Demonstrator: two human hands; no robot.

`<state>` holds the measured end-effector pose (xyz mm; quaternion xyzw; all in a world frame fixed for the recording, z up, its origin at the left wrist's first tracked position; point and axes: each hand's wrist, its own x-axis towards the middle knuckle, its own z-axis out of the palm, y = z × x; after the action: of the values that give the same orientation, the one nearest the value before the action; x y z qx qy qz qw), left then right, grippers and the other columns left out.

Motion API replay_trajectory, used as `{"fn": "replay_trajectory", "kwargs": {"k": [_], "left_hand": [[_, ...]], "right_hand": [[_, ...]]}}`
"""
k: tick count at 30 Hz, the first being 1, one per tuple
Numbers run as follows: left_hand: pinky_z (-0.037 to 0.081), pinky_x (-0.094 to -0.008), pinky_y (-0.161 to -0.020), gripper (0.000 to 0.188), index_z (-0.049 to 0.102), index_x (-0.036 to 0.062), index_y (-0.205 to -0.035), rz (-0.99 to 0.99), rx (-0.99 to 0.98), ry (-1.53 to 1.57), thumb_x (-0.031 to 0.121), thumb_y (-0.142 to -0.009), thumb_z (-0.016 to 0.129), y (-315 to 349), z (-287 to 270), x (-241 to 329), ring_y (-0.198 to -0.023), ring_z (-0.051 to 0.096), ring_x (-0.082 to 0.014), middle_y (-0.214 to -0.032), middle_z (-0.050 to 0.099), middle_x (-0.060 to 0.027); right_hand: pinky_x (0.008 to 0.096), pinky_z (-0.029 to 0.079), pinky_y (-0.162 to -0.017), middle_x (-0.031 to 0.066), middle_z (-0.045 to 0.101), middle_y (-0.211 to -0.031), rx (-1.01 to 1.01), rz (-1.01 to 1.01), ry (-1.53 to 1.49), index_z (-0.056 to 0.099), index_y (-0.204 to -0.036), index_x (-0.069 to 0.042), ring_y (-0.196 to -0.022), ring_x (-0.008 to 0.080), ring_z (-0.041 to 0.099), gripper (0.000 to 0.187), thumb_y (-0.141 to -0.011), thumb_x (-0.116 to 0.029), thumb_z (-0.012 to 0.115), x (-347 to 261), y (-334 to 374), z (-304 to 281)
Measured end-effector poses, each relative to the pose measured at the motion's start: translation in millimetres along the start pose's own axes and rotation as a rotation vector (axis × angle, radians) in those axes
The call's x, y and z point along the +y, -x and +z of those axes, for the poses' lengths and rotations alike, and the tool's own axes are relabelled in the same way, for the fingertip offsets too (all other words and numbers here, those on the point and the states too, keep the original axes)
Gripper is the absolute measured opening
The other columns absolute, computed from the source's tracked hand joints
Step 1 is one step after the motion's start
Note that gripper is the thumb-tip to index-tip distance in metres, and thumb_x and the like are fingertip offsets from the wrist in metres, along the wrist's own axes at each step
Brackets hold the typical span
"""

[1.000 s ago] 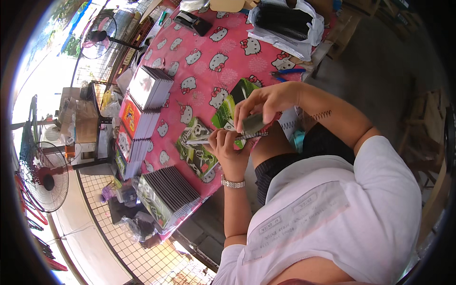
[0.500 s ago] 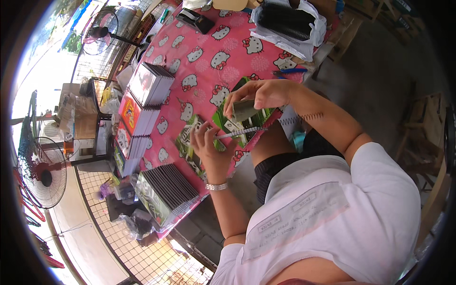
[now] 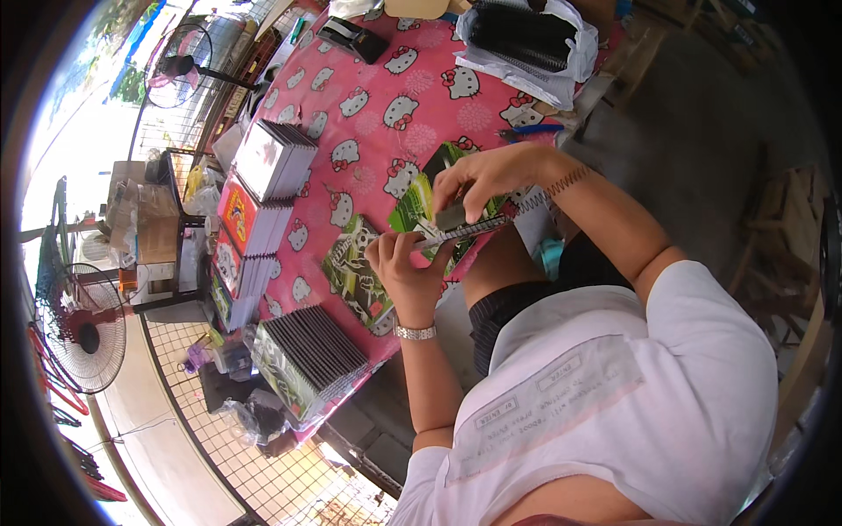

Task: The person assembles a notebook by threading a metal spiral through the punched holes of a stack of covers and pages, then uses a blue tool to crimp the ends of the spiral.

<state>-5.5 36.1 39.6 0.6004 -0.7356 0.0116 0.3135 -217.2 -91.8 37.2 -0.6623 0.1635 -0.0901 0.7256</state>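
My left hand (image 3: 409, 273) is closed on the left end of a notebook (image 3: 474, 230), which stands tilted with its punched edge up near the table's front edge. Above that edge, my right hand (image 3: 491, 182) pinches a small dark grey flat piece (image 3: 451, 216); its kind is unclear. A dark spiral binding coil (image 3: 533, 202) runs out from the notebook's right end, past my right wrist and forearm. Green printed covers (image 3: 410, 209) lie behind the notebook. Another green and black cover (image 3: 355, 267) lies flat to the left of my left hand.
Coil-bound notebooks (image 3: 311, 359) are stacked at the near left, with more stacks (image 3: 263, 197) along the left edge. Blue-handled pliers (image 3: 533, 131) lie beyond my right arm. Farther back are a black tape dispenser (image 3: 353, 39) and a white bag of black coils (image 3: 519, 37).
My left hand has moved right and closed on the notebook's end. My right hand has lowered the grey piece to the punched edge. The notebook's right end has risen, and the coil has shifted.
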Motion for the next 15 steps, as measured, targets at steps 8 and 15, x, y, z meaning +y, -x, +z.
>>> {"fn": "replay_trajectory", "kwargs": {"k": [8, 15], "left_hand": [[0.044, -0.0444, -0.09, 0.033, 0.061, 0.0059, -0.093, -0.03, 0.0, 0.079, 0.007, -0.066, 0.08, 5.5, -7.9, -20.7, -0.101, 0.055, -0.0334, -0.1, 0.06, -0.0119], [0.05, -0.039, -0.079, 0.034, 0.06, 0.0049, -0.097, -0.177, 0.019, 0.109, 0.003, -0.069, 0.08, 16.3, -14.7, -32.7, -0.095, 0.059, -0.0291, -0.102, 0.061, -0.0097]], "right_hand": [[0.0355, 0.034, -0.109, 0.0109, 0.058, -0.129, -0.031, -0.172, -0.261, 0.069, -0.117, -0.001, -0.124, 0.0235, 0.05, 0.056, -0.063, -0.016, 0.071, 24.1, -22.0, -1.7], [0.0365, 0.038, -0.107, 0.0132, 0.056, -0.132, -0.263, -0.329, -0.685, 0.069, -0.117, 0.001, -0.123, 0.0239, 0.051, 0.056, -0.063, -0.015, 0.071, 11.2, -25.9, 7.4]]}}
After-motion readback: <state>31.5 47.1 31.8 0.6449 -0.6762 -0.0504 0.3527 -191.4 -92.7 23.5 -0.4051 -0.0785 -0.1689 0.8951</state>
